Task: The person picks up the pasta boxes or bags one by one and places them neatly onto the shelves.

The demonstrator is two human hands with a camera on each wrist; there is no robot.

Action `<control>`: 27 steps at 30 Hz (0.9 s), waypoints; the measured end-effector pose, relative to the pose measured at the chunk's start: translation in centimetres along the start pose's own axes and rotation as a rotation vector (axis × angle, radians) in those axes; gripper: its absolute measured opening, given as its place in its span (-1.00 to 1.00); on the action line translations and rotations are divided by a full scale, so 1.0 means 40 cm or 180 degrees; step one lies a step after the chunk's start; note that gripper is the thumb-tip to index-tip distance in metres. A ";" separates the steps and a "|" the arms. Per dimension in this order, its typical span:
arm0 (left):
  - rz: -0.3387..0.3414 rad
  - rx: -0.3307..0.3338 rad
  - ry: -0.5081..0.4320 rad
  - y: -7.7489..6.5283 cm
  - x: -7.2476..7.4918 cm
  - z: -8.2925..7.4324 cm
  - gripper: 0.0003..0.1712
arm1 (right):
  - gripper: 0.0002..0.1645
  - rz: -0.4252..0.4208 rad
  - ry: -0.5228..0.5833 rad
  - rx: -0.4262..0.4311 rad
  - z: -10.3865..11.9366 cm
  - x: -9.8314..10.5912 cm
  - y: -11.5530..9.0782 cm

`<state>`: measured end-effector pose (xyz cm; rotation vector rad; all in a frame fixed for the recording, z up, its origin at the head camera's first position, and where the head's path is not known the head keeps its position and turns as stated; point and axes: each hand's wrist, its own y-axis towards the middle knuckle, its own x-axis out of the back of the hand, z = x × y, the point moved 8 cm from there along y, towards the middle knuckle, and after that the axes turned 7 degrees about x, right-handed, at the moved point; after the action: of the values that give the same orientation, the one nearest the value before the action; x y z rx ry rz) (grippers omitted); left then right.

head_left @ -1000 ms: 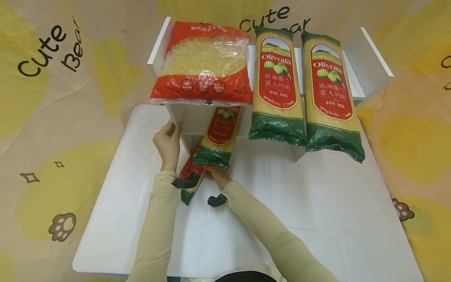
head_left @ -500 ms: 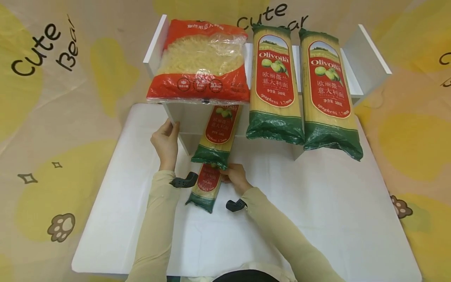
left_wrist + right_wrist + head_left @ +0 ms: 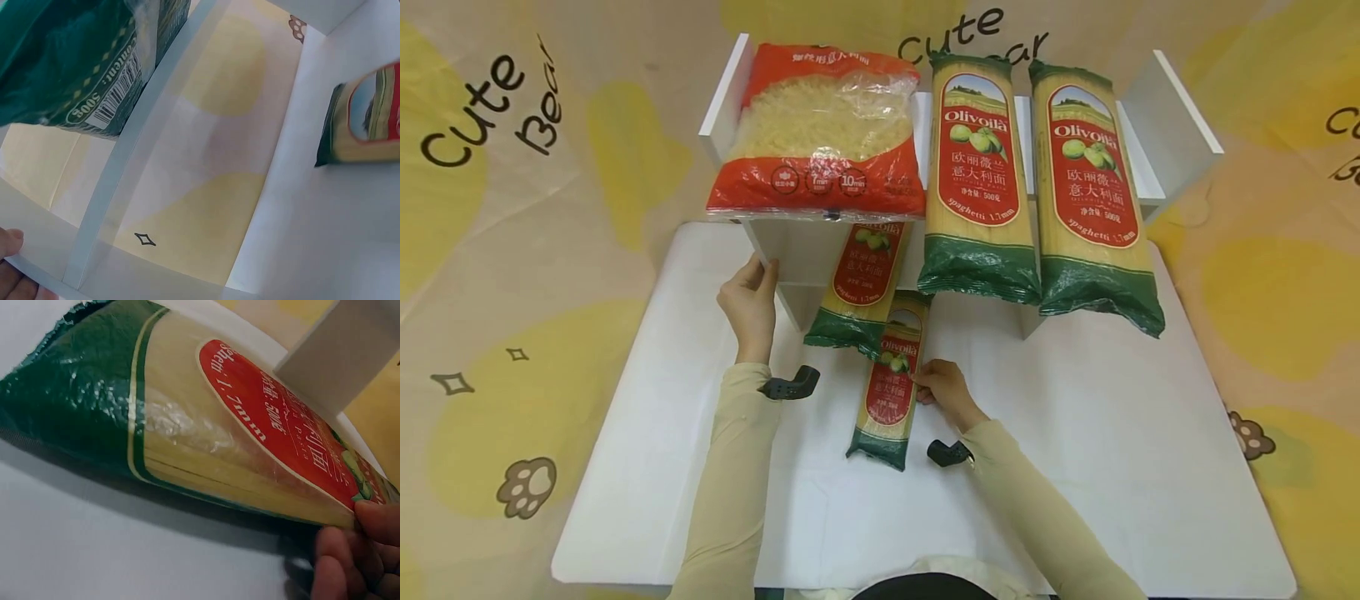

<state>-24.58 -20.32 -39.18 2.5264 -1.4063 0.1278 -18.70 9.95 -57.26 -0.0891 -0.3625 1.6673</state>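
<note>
My right hand (image 3: 947,390) pinches the right edge of a spaghetti pack (image 3: 890,400) between thumb and fingers. The pack has green ends and a red oval label; in the right wrist view its green end (image 3: 75,406) is close over the white surface. Its upper end is partly covered by another spaghetti pack (image 3: 859,275) on the lower shelf level. My left hand (image 3: 751,308) grips the left side panel of a white shelf (image 3: 770,242). In the left wrist view, the thumb (image 3: 11,242) and curled fingers hold the panel's edge.
On the shelf's top level lie a red bag of short pasta (image 3: 827,117) and two spaghetti packs, one in the middle (image 3: 977,167) and one on the right (image 3: 1093,175). Their green ends jut past the front edge. A white table (image 3: 1112,467) bears the shelf.
My right hand has drawn the spaghetti pack from under the shelf's left side toward the right, and the pack has turned from slanted to nearly straight. The left hand keeps its grip on the panel.
</note>
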 end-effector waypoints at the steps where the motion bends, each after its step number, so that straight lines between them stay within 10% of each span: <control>1: 0.0001 0.0007 0.0002 0.001 -0.001 0.001 -0.70 | -0.87 0.0023 -0.0043 0.0035 -0.002 0.010 -0.005; 19: -0.0011 0.0063 -0.0074 0.001 0.006 0.001 -0.69 | -0.59 -0.0313 0.0238 -0.0301 -0.011 0.090 -0.077; 27: 0.0044 0.0113 -0.0012 0.000 -0.005 0.010 -0.67 | -0.40 -0.0335 -0.0287 -0.0349 -0.023 0.073 -0.062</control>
<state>-24.71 -20.26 -39.61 2.5472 -1.4356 0.1519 -16.48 13.18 -56.96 -0.0753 -0.5185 1.5502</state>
